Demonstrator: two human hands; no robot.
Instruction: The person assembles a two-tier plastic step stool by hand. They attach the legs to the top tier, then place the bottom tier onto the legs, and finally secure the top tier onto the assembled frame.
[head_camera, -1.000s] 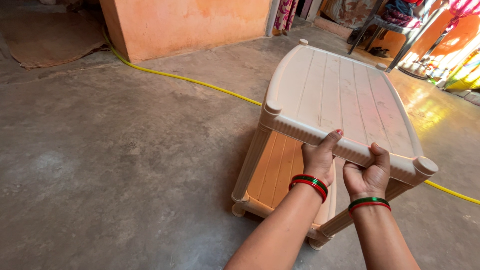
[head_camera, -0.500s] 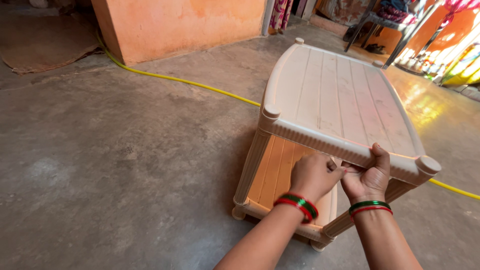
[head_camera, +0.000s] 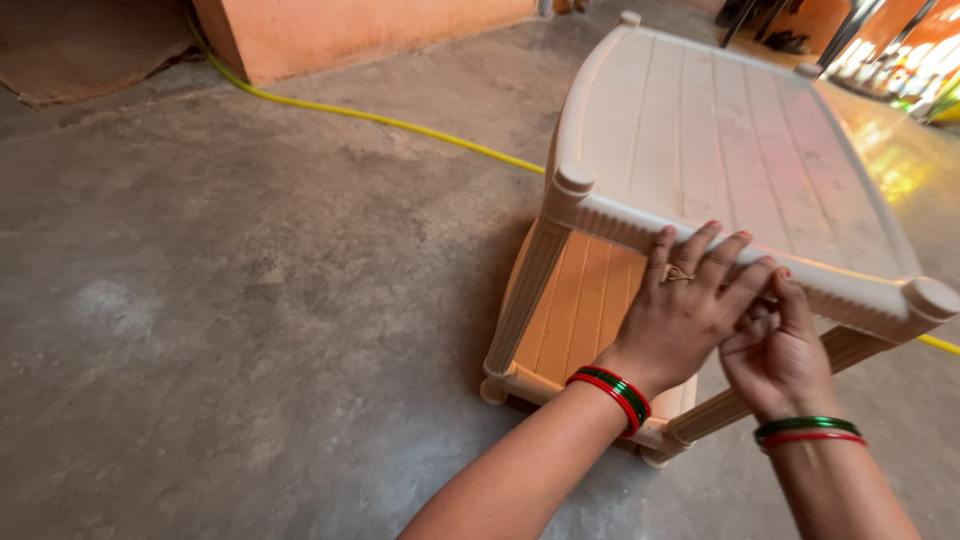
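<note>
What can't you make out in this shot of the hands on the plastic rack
Head view only:
- Right hand: its fingers and what they grip are partly covered by the left hand.
- Rack: the far right corner is cut off by the frame edge, and the lower shelf is mostly hidden under the top.
- Yellow hose: its middle runs behind the rack.
- Top right background: blown out by glare.
</note>
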